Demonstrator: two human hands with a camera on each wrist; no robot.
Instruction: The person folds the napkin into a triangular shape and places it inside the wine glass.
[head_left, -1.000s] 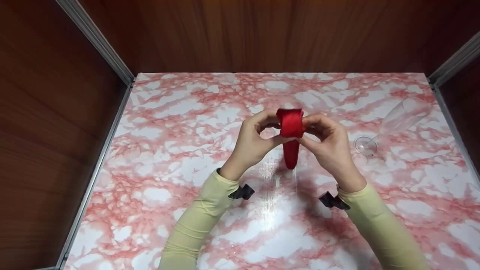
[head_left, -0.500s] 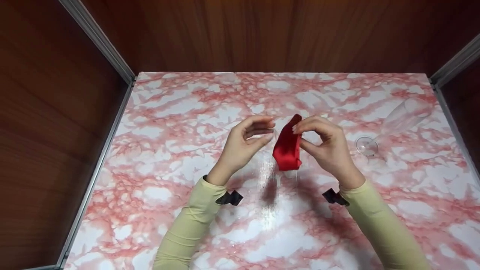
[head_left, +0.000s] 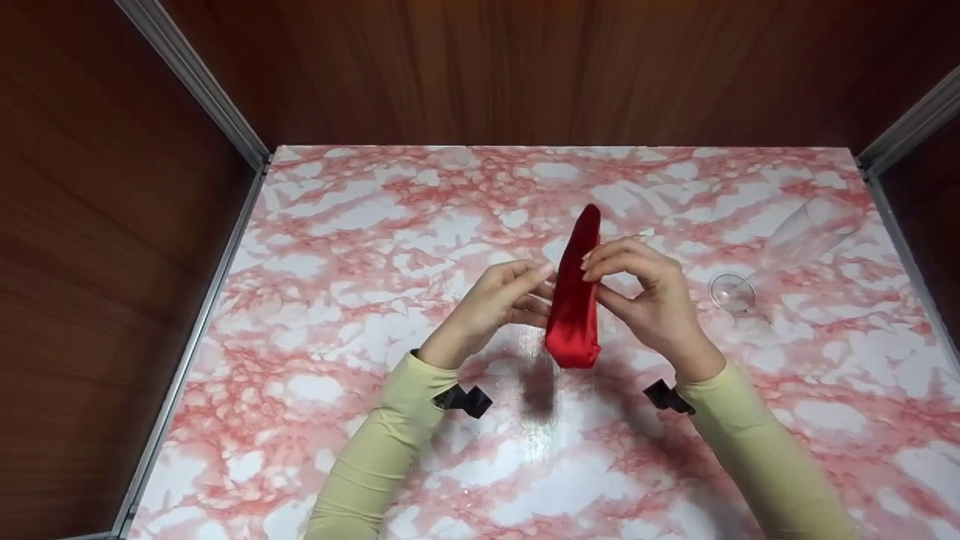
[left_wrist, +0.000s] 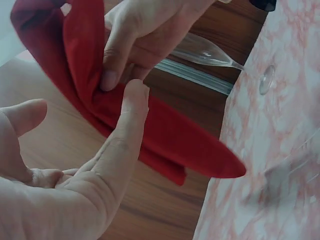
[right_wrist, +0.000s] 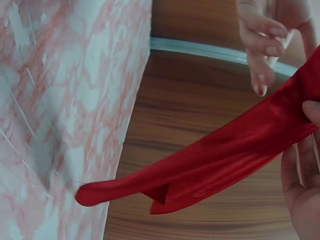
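Note:
A long folded red satin cloth [head_left: 574, 307] is held above the table, narrow rounded end up in the head view and broad folded end towards the person. My right hand [head_left: 646, 291] pinches its right side between thumb and fingers, and the right wrist view shows that thumb lying on the cloth. On the other side, my left hand [head_left: 491, 300] is beside the cloth with fingers extended. In the left wrist view the left fingers [left_wrist: 120, 135] overlap the cloth; whether they touch it cannot be told. The right wrist view shows them apart from its edge.
A clear stemmed glass [head_left: 795, 244] lies on its side on the right part of the table, its round foot [head_left: 733, 292] nearest the right hand. The red-and-white marbled tabletop [head_left: 315, 315] is bounded by brown wooden panels [head_left: 480, 75] with metal edging.
At first both hands held the cloth in a loop. My left hand let go and drew left, then came back towards it. In my right hand, the cloth has swung round and straightened.

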